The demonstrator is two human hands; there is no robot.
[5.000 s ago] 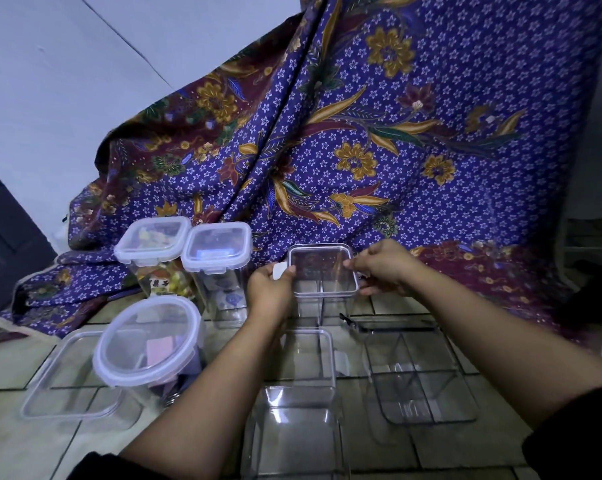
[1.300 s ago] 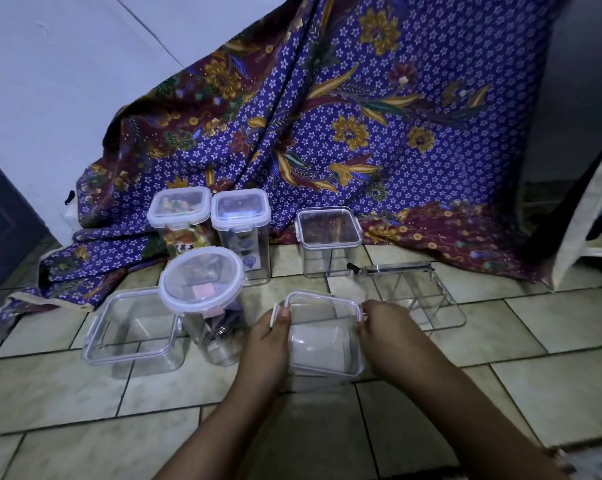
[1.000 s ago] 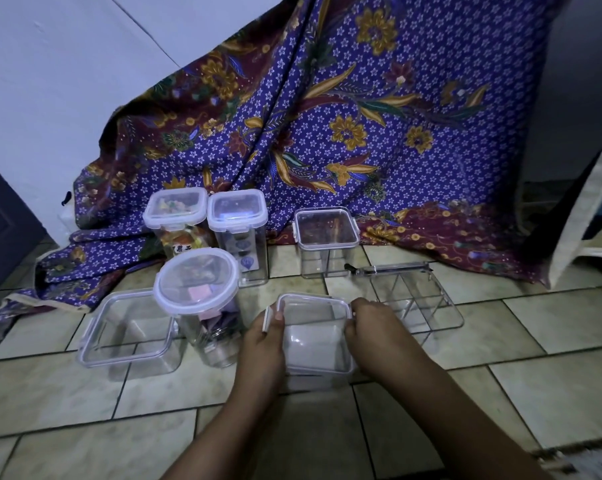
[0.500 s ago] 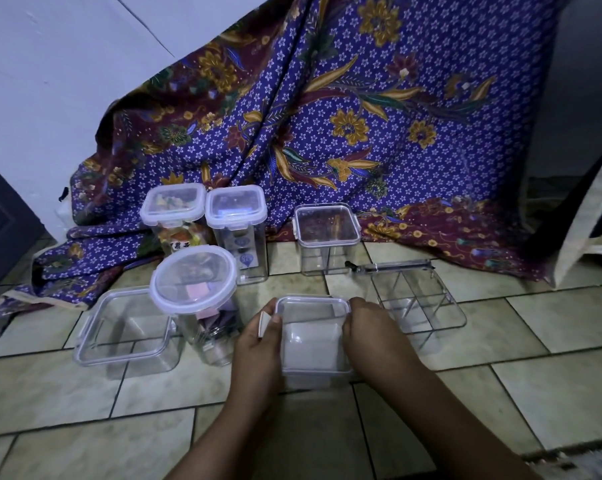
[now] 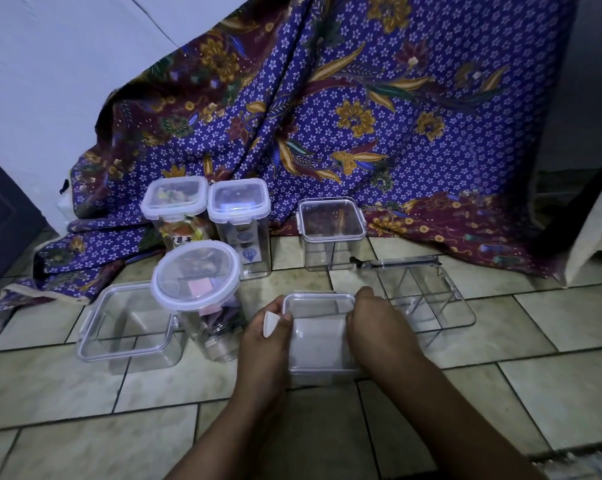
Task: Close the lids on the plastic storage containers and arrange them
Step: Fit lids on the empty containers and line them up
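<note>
A clear square container [image 5: 319,336] with its lid on stands on the tiled floor in front of me. My left hand [image 5: 263,344] presses its left side, with a white latch flap [image 5: 271,323] raised at the thumb. My right hand [image 5: 379,329] grips its right side. Behind it stands a lidded clear square container [image 5: 331,230]. To the left are a round-lidded jar [image 5: 199,289] with items inside, two tall lidded jars [image 5: 174,209] [image 5: 238,216], and a wide lidded container [image 5: 129,323].
A clear divided organiser [image 5: 427,299] lies on the floor right of my hands. A purple floral cloth [image 5: 327,109] hangs down the wall behind and spreads onto the tiles. A dark door [image 5: 1,216] is at far left; a rug edge [image 5: 583,459] shows at bottom right.
Five seconds ago my hands were on the back container's lid. Since then they hold the near container, whose left latch flap has come up at my thumb; the view has shifted slightly.
</note>
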